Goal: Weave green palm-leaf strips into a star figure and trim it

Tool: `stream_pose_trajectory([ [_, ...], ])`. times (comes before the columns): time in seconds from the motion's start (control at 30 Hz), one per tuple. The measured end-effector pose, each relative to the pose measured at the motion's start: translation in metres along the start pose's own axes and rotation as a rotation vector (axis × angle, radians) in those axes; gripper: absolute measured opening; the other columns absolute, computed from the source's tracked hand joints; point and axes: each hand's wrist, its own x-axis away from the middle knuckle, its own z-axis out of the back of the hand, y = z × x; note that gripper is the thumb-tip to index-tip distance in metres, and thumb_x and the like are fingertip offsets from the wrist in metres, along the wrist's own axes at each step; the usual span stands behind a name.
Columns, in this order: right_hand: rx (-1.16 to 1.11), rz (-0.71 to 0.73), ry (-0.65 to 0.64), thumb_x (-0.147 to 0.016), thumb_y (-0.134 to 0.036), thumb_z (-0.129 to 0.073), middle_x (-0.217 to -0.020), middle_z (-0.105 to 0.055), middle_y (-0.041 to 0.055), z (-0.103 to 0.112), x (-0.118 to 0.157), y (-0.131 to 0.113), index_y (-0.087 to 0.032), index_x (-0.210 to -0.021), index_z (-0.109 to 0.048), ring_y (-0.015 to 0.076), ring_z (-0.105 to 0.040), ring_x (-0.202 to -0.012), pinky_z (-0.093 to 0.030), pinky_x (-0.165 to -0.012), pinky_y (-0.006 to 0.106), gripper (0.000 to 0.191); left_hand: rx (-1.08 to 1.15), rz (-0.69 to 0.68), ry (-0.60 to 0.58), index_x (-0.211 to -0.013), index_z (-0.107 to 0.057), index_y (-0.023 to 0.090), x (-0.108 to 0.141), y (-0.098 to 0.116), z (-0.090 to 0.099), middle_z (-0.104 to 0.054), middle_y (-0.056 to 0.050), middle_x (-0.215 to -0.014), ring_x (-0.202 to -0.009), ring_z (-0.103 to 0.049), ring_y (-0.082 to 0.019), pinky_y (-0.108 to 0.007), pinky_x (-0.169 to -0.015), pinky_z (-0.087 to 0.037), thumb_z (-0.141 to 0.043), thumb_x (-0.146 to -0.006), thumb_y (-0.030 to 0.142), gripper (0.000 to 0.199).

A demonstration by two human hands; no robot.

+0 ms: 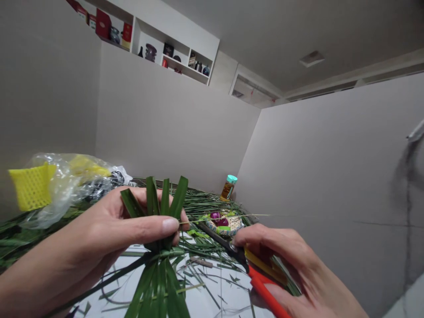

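Green leaf strips (162, 282) are pinched in my left hand (132, 221), with several cut ends standing up above the thumb and the lower strips fanning out below a knot-like band. A thin pale fibre (202, 219) runs rightward from the left thumb tip. My right hand (291, 265) grips scissors (265, 287) with red and yellow handles. Their dark blades point up and left toward the leaf strips, near the fibre. How far apart the blades are is hard to tell.
Long green leaves (205, 198) and scraps cover much of the white table (202, 298). Behind are a small basket (233, 225) with purple items, a teal-lidded bottle (228, 187), a clear plastic bag (66, 176) and a yellow mesh item (33, 187). Grey partitions surround the table.
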Motion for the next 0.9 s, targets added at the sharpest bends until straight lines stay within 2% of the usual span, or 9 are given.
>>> stream_pose_trajectory([
  [0.07,0.027,0.024,0.0,-0.073,-0.017,-0.068,-0.093,-0.081,0.0037,0.0022,-0.0005,-0.0014,-0.033,-0.098,-0.081,0.0227,-0.079,-0.081,-0.067,-0.067,0.028,0.032,-0.165,-0.048,-0.001,-0.081,-0.08,0.023,-0.0013,-0.0002,0.0,-0.073,-0.004,-0.07,-0.064,-0.068,-0.018,-0.021,-0.061,-0.06,-0.092,-0.066,0.024,0.019],
  [0.27,0.024,0.037,0.005,-0.072,-0.017,-0.069,-0.095,-0.081,0.004,0.0038,-0.0014,-0.0002,-0.034,-0.101,-0.081,0.0227,-0.08,-0.08,-0.067,-0.065,0.026,0.036,-0.257,-0.037,-0.028,-0.082,-0.08,0.024,-0.0026,0.0024,-0.0011,-0.071,-0.004,-0.066,-0.061,-0.067,-0.02,-0.024,-0.056,-0.059,-0.094,-0.061,0.034,0.027],
  [0.47,-0.028,0.022,0.003,-0.071,-0.012,-0.069,-0.097,-0.08,0.0017,0.0026,0.0002,0.0021,-0.035,-0.103,-0.081,0.0193,-0.08,-0.082,-0.066,-0.07,0.02,0.041,-0.218,-0.07,0.019,-0.077,-0.076,0.024,0.0006,0.0009,-0.0021,-0.071,-0.003,-0.067,-0.063,-0.068,-0.02,-0.024,-0.057,-0.059,-0.095,-0.06,0.034,0.027],
  [0.7,0.003,0.087,0.016,-0.07,-0.01,-0.067,-0.099,-0.081,0.0029,0.002,0.0002,0.0005,-0.032,-0.105,-0.08,0.0184,-0.079,-0.075,-0.066,-0.065,0.02,0.043,-0.216,0.068,-0.093,-0.084,-0.076,0.027,0.0033,0.0057,-0.0001,-0.072,0.004,-0.071,-0.068,-0.067,-0.014,-0.021,-0.064,-0.059,-0.085,-0.076,0.033,0.014],
  [0.8,-0.036,0.124,0.036,-0.07,-0.011,-0.067,-0.1,-0.081,0.0022,0.0,0.0006,0.0045,-0.034,-0.107,-0.079,0.0163,-0.077,-0.068,-0.066,-0.062,0.02,0.045,-0.252,0.058,-0.091,-0.082,-0.075,0.027,0.0036,0.0072,0.0013,-0.074,0.005,-0.072,-0.071,-0.07,-0.015,-0.022,-0.067,-0.059,-0.084,-0.077,0.032,0.011],
  [0.9,-0.048,0.137,0.028,-0.07,-0.012,-0.068,-0.1,-0.081,0.0003,0.0004,0.0011,0.0071,-0.039,-0.109,-0.078,0.0172,-0.078,-0.075,-0.065,-0.064,0.019,0.048,-0.252,0.017,-0.108,-0.081,-0.077,0.026,0.0037,0.0073,0.0012,-0.074,0.004,-0.07,-0.067,-0.07,-0.016,-0.023,-0.063,-0.059,-0.085,-0.076,0.03,0.01],
])
